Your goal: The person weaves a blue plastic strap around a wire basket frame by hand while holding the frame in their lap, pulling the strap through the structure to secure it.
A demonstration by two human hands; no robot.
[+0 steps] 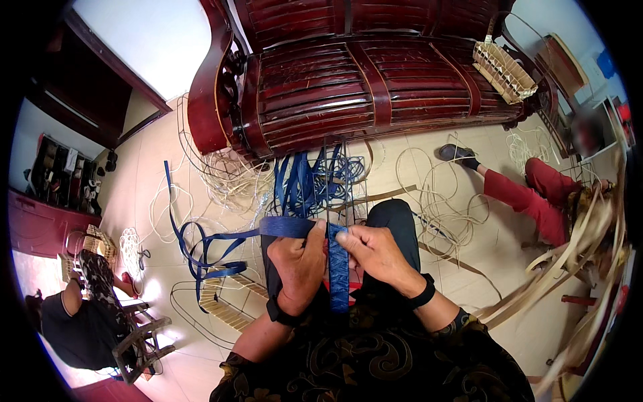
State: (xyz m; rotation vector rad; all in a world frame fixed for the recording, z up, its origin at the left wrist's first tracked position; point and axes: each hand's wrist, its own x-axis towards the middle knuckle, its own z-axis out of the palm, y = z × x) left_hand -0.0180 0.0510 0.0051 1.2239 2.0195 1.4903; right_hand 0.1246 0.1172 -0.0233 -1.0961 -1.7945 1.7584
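Observation:
At the lower middle, between my knees, a dark wire frame (354, 215) stands with a vertical band of woven blue strip (339, 281) on it. My left hand (295, 258) is closed on a flat blue strap (284, 226) that runs off to the left, its thumb beside the band's top. My right hand (375, 253) grips the upper part of the band, thumb pressed on its face and fingers behind, partly hidden. Loose blue straps (301, 184) lie heaped beyond the frame, and more curl on the floor to the left.
A wooden bench (301, 80) spans the back, holding a woven basket (504, 72). Pale cord coils (435, 174) cover parts of the tiled floor. A seated person (74, 321) works at left; another person's red-trousered legs (516, 201) extend at right, beside hanging strips (569, 268).

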